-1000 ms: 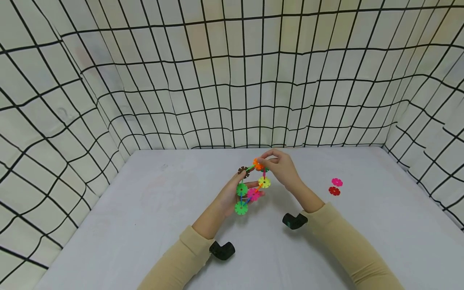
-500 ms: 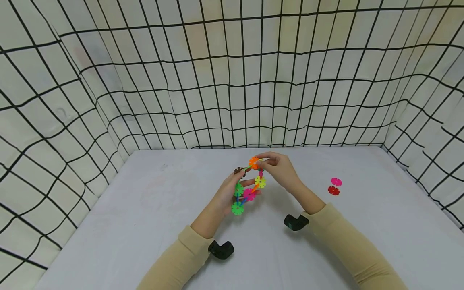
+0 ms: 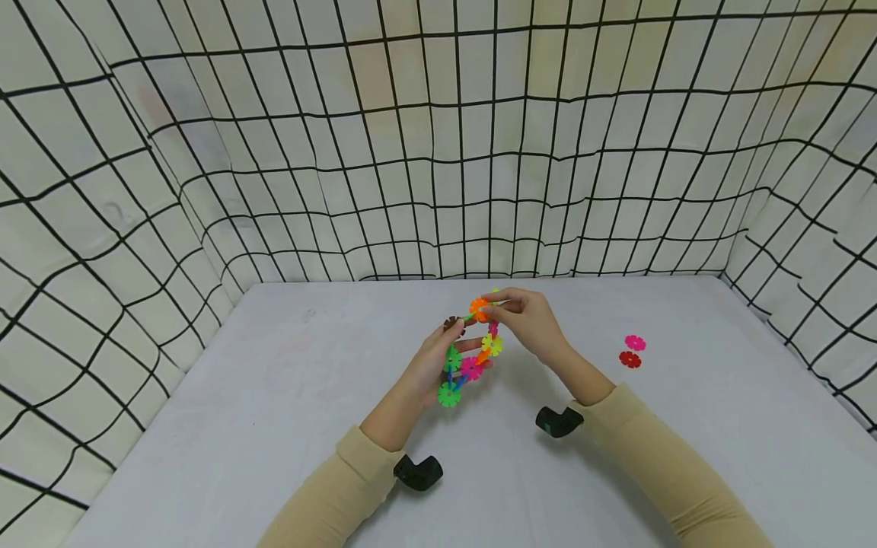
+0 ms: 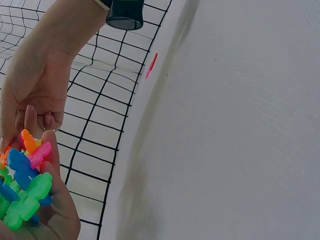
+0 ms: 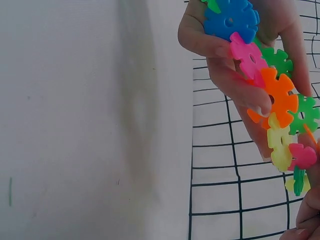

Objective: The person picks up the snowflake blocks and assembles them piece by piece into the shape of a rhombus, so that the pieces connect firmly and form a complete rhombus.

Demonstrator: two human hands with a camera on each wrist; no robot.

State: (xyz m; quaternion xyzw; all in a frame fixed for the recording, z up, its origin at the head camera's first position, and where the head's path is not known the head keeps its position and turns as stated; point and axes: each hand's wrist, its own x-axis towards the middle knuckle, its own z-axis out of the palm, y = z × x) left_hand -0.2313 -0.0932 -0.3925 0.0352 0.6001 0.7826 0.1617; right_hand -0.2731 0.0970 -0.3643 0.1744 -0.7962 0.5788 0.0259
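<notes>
A loop of interlocking notched plastic discs (image 3: 492,345) is held up over the white table in the head view. My left hand (image 3: 423,369) grips its left side, the thumb at a brown disc (image 3: 452,326) and the other fingers behind the loop. At the top, my right hand (image 3: 534,326) pinches an orange disc (image 3: 479,308) between thumb and fingers. Green discs hang lowest, with blue, pink and yellow ones linked between, as the blue disc (image 5: 231,21) shows in the right wrist view. Fingers hide part of the loop's upper right.
Two loose discs, a pink one (image 3: 635,342) and a red one (image 3: 629,359), lie on the white table (image 3: 288,426) to the right. Black netting (image 3: 479,179) over white walls stands behind and at both sides. Black elbow-shaped pieces (image 3: 419,473) sit at both wrists.
Over the first half second, the loop shifted slightly left with my left hand, and my right hand dropped a little. Since then both hands stay almost still, keeping their hold.
</notes>
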